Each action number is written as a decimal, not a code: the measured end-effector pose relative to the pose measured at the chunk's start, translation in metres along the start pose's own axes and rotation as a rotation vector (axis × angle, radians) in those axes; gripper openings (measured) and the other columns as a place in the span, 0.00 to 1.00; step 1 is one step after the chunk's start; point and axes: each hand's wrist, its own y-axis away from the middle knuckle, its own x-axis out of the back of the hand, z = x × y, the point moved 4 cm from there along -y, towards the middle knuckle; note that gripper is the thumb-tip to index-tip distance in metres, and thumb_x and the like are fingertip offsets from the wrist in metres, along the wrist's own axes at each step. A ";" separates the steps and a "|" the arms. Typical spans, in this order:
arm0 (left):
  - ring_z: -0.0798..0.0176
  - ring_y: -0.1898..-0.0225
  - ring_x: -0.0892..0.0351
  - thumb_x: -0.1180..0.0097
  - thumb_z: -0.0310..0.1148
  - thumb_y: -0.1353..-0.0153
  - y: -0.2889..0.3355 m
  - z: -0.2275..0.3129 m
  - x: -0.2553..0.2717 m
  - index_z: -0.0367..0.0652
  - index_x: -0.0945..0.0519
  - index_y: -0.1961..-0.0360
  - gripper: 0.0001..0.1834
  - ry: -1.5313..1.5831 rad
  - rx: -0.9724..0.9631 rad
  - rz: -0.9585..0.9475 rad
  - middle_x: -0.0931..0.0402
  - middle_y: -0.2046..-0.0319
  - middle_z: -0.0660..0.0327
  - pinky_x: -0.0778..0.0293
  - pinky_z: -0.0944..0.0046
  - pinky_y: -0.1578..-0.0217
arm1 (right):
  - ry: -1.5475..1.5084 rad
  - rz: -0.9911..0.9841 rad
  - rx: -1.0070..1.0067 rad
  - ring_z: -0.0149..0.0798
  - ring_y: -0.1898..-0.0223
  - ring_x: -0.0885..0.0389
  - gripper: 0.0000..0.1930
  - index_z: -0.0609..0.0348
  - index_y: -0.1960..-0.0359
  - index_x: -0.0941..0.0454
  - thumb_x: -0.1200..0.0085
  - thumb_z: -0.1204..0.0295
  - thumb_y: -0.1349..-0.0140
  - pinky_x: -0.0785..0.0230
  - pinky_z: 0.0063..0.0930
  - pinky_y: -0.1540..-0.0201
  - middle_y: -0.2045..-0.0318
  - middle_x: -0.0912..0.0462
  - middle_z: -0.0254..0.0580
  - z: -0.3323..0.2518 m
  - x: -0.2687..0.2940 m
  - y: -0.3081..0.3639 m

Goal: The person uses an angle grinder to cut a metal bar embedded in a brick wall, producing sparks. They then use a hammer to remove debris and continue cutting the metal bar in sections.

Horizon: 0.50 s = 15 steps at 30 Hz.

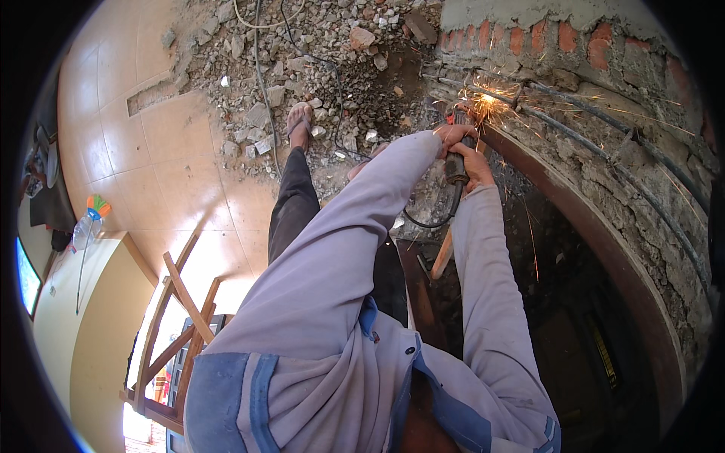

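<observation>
An angle grinder [456,168] with a dark body is held in both hands, its front end against the steel bars. My left hand [454,139] is closed around the front part of the tool. Just behind it, my right hand [475,164] wraps the rear of the body. Bright sparks [489,100] spray where the grinder meets the reinforcing bars [563,123], which run along the broken masonry wall. The disc itself is hidden by glare and my hands. A black power cord [455,202] curves away from the grinder's rear end.
Broken rubble [291,72] covers the floor ahead, with cables [260,83] across it. My sandalled foot [300,119] stands at its edge by orange floor tiles [174,140]. A brown beam [574,200] borders a dark opening on the right. A wooden frame [185,302] stands lower left.
</observation>
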 end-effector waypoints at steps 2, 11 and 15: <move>0.57 0.69 0.16 0.34 0.44 0.45 0.000 0.000 0.000 0.38 0.20 0.57 0.22 -0.058 0.029 0.020 0.16 0.66 0.55 0.18 0.54 0.65 | 0.011 -0.001 -0.001 0.38 0.77 0.16 0.18 0.68 0.61 0.19 0.34 0.68 0.51 0.23 0.31 0.75 0.72 0.15 0.44 0.001 0.001 -0.001; 0.52 0.68 0.15 0.29 0.41 0.50 -0.016 -0.006 0.006 0.28 0.25 0.50 0.32 0.015 0.067 0.026 0.19 0.61 0.48 0.15 0.49 0.66 | 0.042 0.033 0.046 0.37 0.77 0.16 0.17 0.65 0.60 0.19 0.35 0.68 0.49 0.25 0.31 0.75 0.72 0.15 0.41 -0.005 -0.003 0.008; 0.56 0.67 0.16 0.39 0.47 0.40 -0.009 -0.005 0.002 0.37 0.20 0.55 0.23 -0.048 0.100 0.036 0.15 0.64 0.54 0.20 0.55 0.60 | 0.026 0.036 0.040 0.37 0.77 0.17 0.16 0.66 0.60 0.19 0.36 0.69 0.49 0.25 0.31 0.75 0.72 0.15 0.41 -0.007 -0.004 0.011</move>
